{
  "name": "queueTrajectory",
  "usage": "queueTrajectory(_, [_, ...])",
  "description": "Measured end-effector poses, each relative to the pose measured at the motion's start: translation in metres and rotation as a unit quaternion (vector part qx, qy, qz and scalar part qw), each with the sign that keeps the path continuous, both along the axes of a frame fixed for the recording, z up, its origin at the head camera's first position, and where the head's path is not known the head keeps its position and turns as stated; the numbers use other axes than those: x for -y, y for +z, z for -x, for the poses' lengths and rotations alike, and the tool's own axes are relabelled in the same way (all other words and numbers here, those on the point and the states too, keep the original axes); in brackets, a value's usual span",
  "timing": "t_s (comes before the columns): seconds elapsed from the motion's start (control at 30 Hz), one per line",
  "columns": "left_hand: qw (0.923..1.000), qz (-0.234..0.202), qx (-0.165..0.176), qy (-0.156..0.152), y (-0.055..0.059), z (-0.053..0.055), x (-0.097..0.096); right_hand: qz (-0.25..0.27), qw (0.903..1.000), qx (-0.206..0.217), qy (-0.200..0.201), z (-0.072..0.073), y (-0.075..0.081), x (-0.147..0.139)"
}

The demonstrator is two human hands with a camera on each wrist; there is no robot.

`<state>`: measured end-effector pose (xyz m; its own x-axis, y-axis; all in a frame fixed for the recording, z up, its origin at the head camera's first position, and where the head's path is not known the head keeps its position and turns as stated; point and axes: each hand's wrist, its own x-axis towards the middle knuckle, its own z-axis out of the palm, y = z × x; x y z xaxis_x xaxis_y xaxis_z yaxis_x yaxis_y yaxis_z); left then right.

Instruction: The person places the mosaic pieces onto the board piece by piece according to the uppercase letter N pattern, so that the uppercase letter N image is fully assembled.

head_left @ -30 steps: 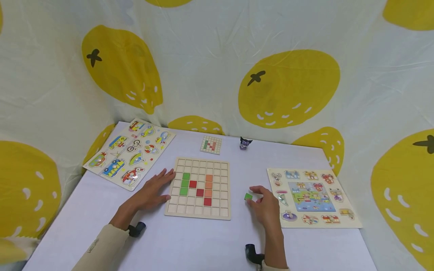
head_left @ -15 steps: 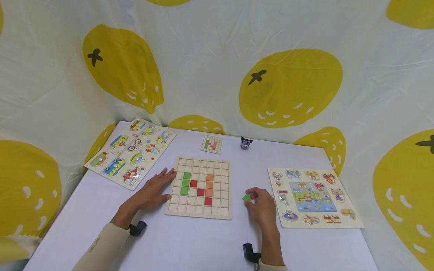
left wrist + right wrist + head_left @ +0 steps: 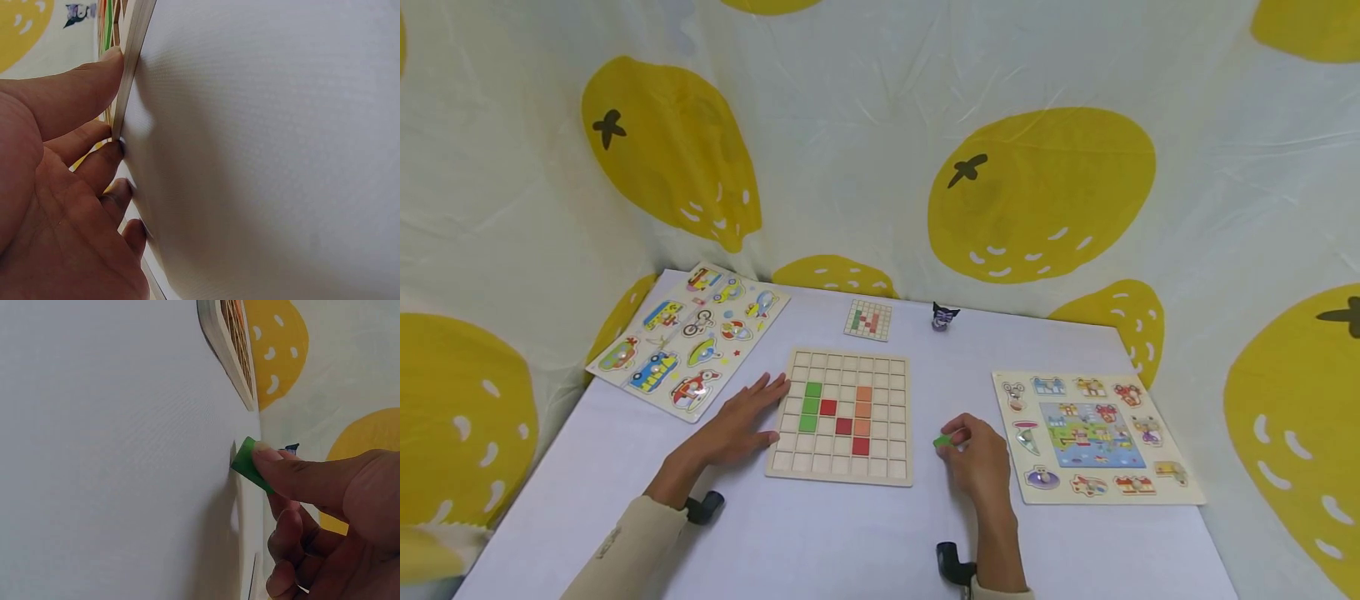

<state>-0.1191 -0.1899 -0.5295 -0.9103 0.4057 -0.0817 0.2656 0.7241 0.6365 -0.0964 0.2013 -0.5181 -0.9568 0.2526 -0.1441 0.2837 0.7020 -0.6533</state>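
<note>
My right hand (image 3: 983, 462) pinches a small green block (image 3: 249, 464) between thumb and fingers, close over the white cloth, in the gap right of the wooden grid board (image 3: 880, 465). That board lies in the middle, with green, red and orange squares in some of its cells. At its left edge rests my left hand (image 3: 737, 427), fingers extended; the left wrist view shows the thumb (image 3: 81, 94) and fingertips against the board's side. A small pattern card (image 3: 868, 321) with a similar coloured grid lies behind the board.
A vehicle peg puzzle (image 3: 700, 304) lies slanted at the back left. Another picture puzzle (image 3: 1112, 493) sits to the right, beside my right hand. A small dark figurine (image 3: 942, 317) stands near the table's back edge, before a lemon-patterned curtain (image 3: 850, 167).
My right hand has shifted slightly left with the green block, which has turned and tilted between the fingers. My left hand and the board stay in place.
</note>
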Motion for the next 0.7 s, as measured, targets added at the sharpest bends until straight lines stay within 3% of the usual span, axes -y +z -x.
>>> queueTrajectory(0.33, [1.0,0.002,0.0,-0.002,0.0,0.0,0.0,0.028,0.9992,-0.026,0.01,-0.001,0.005,0.018])
queueTrajectory(0.7, [1.0,-0.001,-0.003,-0.001,-0.001,-0.001,0.001,0.053,0.9979,-0.027,0.025,-0.003,0.011,0.05])
